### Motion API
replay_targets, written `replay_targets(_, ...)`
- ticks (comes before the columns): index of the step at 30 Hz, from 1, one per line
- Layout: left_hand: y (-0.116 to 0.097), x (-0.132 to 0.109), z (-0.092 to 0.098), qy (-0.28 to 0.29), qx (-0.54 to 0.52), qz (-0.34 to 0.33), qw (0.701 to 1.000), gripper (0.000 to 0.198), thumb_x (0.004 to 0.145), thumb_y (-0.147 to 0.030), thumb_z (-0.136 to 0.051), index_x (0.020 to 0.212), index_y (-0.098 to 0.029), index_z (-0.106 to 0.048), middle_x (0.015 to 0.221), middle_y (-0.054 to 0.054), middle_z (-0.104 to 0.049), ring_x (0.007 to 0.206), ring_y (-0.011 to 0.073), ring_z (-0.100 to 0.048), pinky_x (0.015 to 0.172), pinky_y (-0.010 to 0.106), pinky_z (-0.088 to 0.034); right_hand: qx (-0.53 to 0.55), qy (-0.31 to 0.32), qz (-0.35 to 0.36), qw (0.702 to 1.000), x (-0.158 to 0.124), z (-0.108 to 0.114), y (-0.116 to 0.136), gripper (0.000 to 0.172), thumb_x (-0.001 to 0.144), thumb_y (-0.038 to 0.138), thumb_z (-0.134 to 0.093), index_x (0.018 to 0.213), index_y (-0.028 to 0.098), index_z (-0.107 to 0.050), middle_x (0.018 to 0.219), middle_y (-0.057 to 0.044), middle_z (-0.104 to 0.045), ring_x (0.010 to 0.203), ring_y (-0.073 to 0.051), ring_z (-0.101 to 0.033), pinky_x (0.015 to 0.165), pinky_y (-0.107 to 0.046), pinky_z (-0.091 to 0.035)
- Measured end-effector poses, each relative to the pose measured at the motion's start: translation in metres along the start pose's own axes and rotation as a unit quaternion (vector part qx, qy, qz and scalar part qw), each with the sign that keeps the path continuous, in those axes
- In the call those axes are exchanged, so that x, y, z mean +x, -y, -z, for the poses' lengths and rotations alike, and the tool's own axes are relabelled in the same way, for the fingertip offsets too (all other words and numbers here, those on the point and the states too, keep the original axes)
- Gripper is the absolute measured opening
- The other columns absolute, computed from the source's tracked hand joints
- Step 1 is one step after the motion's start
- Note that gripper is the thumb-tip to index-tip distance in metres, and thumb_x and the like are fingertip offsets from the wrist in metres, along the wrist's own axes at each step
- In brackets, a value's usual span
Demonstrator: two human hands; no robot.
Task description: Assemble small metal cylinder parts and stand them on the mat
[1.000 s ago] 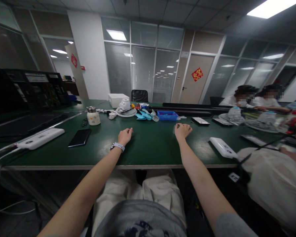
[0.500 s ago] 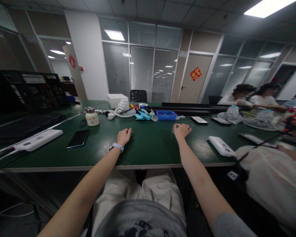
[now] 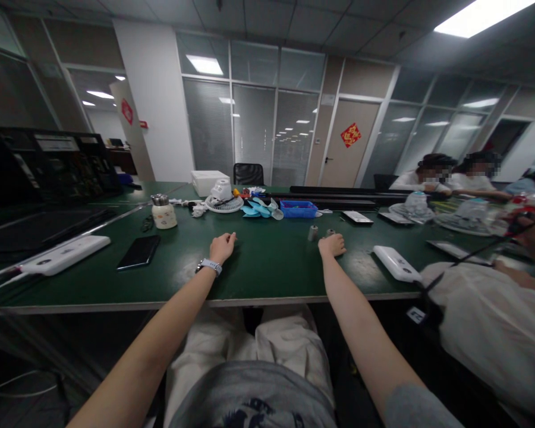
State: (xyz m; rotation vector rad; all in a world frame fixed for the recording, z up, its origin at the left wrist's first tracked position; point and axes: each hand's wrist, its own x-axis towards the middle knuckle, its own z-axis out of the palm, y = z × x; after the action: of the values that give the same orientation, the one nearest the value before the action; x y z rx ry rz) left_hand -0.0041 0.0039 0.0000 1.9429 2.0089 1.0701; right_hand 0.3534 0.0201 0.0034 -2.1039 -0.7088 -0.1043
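Both my forearms lie on a green table point(image 3: 267, 270). My left hand point(image 3: 223, 245), with a watch point(image 3: 209, 266) on the wrist, rests on the tabletop in a loose fist and nothing shows in it. My right hand point(image 3: 332, 244) lies knuckles up with the fingers curled under. Just beyond it stand two small grey cylinders, one point(image 3: 312, 232) to its left and one point(image 3: 329, 232) close to the knuckles; I cannot tell whether the hand touches the nearer one.
A black phone point(image 3: 139, 252) and a white power strip point(image 3: 65, 254) lie to the left, another white strip point(image 3: 396, 263) to the right. Further back are a white flask point(image 3: 163, 211), fan parts point(image 3: 225, 202), blue blades point(image 3: 261, 209) and a blue tray point(image 3: 299, 208). A person in white point(image 3: 494, 321) sits at my right.
My right hand has drawn back a little toward me, uncovering the two small cylinders it had been over. The left hand has stayed put.
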Motion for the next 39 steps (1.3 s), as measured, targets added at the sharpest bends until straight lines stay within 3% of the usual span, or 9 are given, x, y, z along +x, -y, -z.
replay_targets(5, 0.001, 0.001, -0.001, -0.001, 0.002, -0.003, 1.000, 0.046, 0.092, -0.051, -0.033, 0.091, -0.023, -0.070, 0.089, 0.008, -0.072, 0.082, 0.0234, -0.064, 0.066, 0.029, -0.043, 0.027, -0.028, -0.003, 0.999, 0.004, 0.007, 0.003, 0.042, 0.081, 0.023, -0.057, 0.119, 0.010, -0.044, 0.119, -0.025, -0.053, 0.113, -0.034, -0.052, 0.092, -0.046, -0.036)
replay_targets(10, 0.003, 0.002, -0.003, -0.002, -0.001, 0.003, 1.000, 0.045, 0.091, -0.052, -0.036, 0.091, -0.023, -0.071, 0.090, 0.008, -0.073, 0.082, 0.0226, -0.065, 0.067, 0.029, -0.043, 0.139, -0.053, 0.184, 0.972, -0.016, 0.009, 0.026, 0.038, 0.089, 0.032, -0.051, 0.119, 0.010, -0.044, 0.120, -0.020, -0.053, 0.114, -0.028, -0.050, 0.095, -0.039, -0.035)
replay_targets(15, -0.006, -0.003, 0.000, -0.018, -0.079, -0.040, 0.996, 0.046, 0.087, -0.057, -0.044, 0.094, -0.020, -0.071, 0.086, 0.007, -0.072, 0.077, 0.0198, -0.064, 0.068, 0.028, -0.045, 0.191, 0.129, 0.391, 0.891, -0.091, -0.004, 0.066, 0.039, 0.087, 0.040, -0.055, 0.116, 0.014, -0.052, 0.112, -0.013, -0.059, 0.102, -0.024, -0.056, 0.092, -0.035, -0.040)
replay_targets(19, -0.017, -0.009, 0.004, -0.057, -0.113, -0.147, 0.981, 0.040, 0.086, -0.053, -0.049, 0.096, -0.020, -0.071, 0.090, 0.005, -0.072, 0.083, 0.0180, -0.061, 0.078, 0.028, -0.045, 0.167, 0.263, 0.468, 0.827, -0.148, -0.014, 0.086, 0.036, 0.084, 0.041, -0.059, 0.111, 0.017, -0.059, 0.105, -0.008, -0.062, 0.092, -0.020, -0.059, 0.081, -0.029, -0.044)
replay_targets(22, -0.019, -0.011, 0.005, -0.072, -0.108, -0.181, 0.975, 0.037, 0.087, -0.049, -0.050, 0.099, -0.021, -0.072, 0.092, 0.005, -0.071, 0.084, 0.0179, -0.059, 0.081, 0.030, -0.044, 0.130, 0.294, 0.496, 0.806, -0.167, -0.017, 0.089, 0.035, 0.083, 0.044, -0.060, 0.107, 0.019, -0.061, 0.100, -0.006, -0.064, 0.087, -0.019, -0.060, 0.075, -0.027, -0.045)
replay_targets(27, -0.019, -0.011, 0.005, -0.060, -0.096, -0.208, 0.972, 0.033, 0.087, -0.046, -0.052, 0.094, -0.023, -0.074, 0.094, 0.005, -0.071, 0.092, 0.0194, -0.058, 0.088, 0.034, -0.041, 0.071, 0.287, 0.540, 0.788, -0.169, -0.014, 0.085, 0.037, 0.083, 0.051, -0.059, 0.104, 0.020, -0.062, 0.097, -0.006, -0.064, 0.085, -0.020, -0.060, 0.076, -0.030, -0.043)
replay_targets(30, -0.021, -0.012, 0.006, -0.065, -0.100, -0.178, 0.977, 0.034, 0.087, -0.046, -0.052, 0.091, -0.022, -0.075, 0.095, 0.006, -0.071, 0.093, 0.0194, -0.058, 0.087, 0.033, -0.042, 0.066, 0.273, 0.550, 0.786, -0.169, -0.009, 0.084, 0.039, 0.084, 0.053, -0.057, 0.104, 0.020, -0.062, 0.098, -0.006, -0.064, 0.087, -0.021, -0.060, 0.076, -0.030, -0.043)
replay_targets(36, -0.014, -0.005, 0.007, -0.130, -0.106, -0.039, 0.985, 0.042, 0.085, -0.054, -0.052, 0.094, -0.021, -0.075, 0.095, 0.006, -0.073, 0.090, 0.0209, -0.061, 0.082, 0.031, -0.045, 0.073, 0.271, 0.530, 0.800, -0.170, -0.002, 0.082, 0.041, 0.082, 0.054, -0.060, 0.105, 0.020, -0.062, 0.100, -0.006, -0.065, 0.087, -0.020, -0.060, 0.076, -0.030, -0.043)
replay_targets(39, -0.003, -0.002, 0.005, -0.084, -0.042, 0.019, 0.995, 0.042, 0.079, -0.058, -0.058, 0.093, -0.024, -0.077, 0.094, 0.007, -0.074, 0.094, 0.0254, -0.060, 0.082, 0.033, -0.044, 0.077, 0.272, 0.521, 0.805, -0.168, -0.002, 0.080, 0.042, 0.082, 0.056, -0.059, 0.101, 0.019, -0.063, 0.098, -0.007, -0.065, 0.086, -0.020, -0.060, 0.075, -0.030, -0.043)
